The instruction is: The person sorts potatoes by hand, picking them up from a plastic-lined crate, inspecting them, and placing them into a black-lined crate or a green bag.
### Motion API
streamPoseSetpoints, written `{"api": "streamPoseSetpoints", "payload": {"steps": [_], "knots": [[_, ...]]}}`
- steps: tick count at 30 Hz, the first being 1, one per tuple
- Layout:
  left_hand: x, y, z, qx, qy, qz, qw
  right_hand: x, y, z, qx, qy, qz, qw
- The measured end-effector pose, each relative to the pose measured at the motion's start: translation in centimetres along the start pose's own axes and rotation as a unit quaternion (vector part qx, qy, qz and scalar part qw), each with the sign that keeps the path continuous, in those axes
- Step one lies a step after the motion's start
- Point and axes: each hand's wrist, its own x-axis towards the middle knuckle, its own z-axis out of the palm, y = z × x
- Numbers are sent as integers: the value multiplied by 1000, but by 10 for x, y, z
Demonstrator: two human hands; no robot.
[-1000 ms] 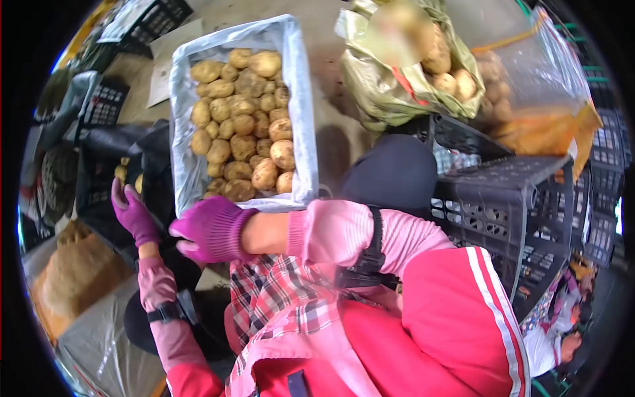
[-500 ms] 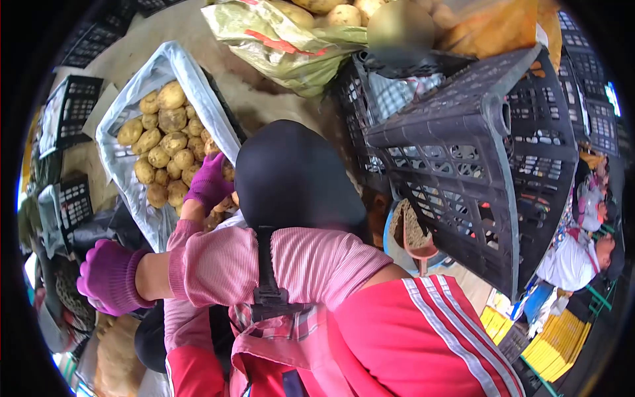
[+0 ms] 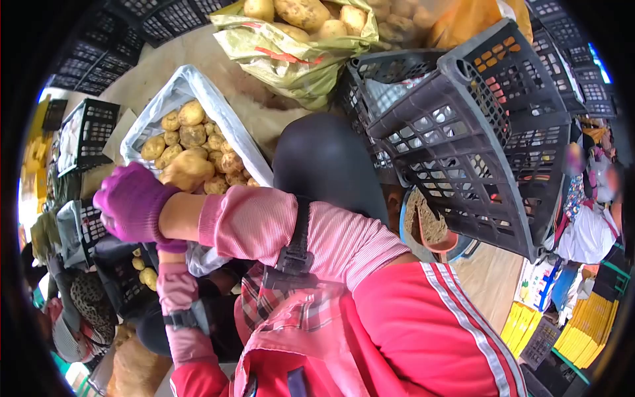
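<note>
My right hand (image 3: 134, 204), in a purple knit glove, reaches across over the near left side of the lined crate (image 3: 248, 159). Its fingers are curled, and whatever lies within them is hidden. Directly below it, my left hand (image 3: 173, 247) shows only a strip of purple glove near the cuff; the right hand and wrist cover its fingers. A large, blurred potato (image 3: 190, 171) appears just beyond the right wrist, over the heap. Several smaller, soil-marked potatoes (image 3: 193, 135) fill the crate, inside a pale plastic liner.
An open yellow-green sack (image 3: 264, 56) of large potatoes stands at the top. To the right, black plastic crates (image 3: 456, 132) are stacked at a tilt. Beneath them sits a tub with a reddish scoop (image 3: 440, 243). More potatoes (image 3: 147, 276) lie at lower left.
My left hand has drawn back from the potatoes to beneath my right hand. My right hand has moved up and right, toward the crate. A large blurred potato now shows over the heap.
</note>
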Motion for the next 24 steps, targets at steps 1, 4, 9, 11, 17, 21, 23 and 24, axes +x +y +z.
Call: {"api": "streamPoseSetpoints", "payload": {"steps": [1, 4, 9, 11, 17, 21, 23, 24], "knots": [[-17, 18, -13, -13, -18, 71, 997, -3, -2, 5, -1, 4, 17, 1000], [-73, 68, -82, -25, -174, 169, 970, -28, -16, 6, -44, 95, 51, 993], [-165, 26, -43, 73, 83, 233, 966, -85, -14, 51, 368, -34, 233, 899], [-160, 5, -71, 16, 92, 191, 977, -110, -32, 40, 333, -54, 285, 897], [-155, -8, -118, 255, 72, 232, 936, -140, -57, 40, 75, -20, -4, 997], [-134, -2, -162, 792, 163, 409, 422, -141, -79, 82, -79, 78, -204, 973], [-126, -14, -166, 819, 183, 415, 351, -140, -96, 91, -70, 83, -256, 961], [-127, -18, -170, 807, 191, 407, 382, -138, -108, 82, -37, 76, -246, 966]]}}
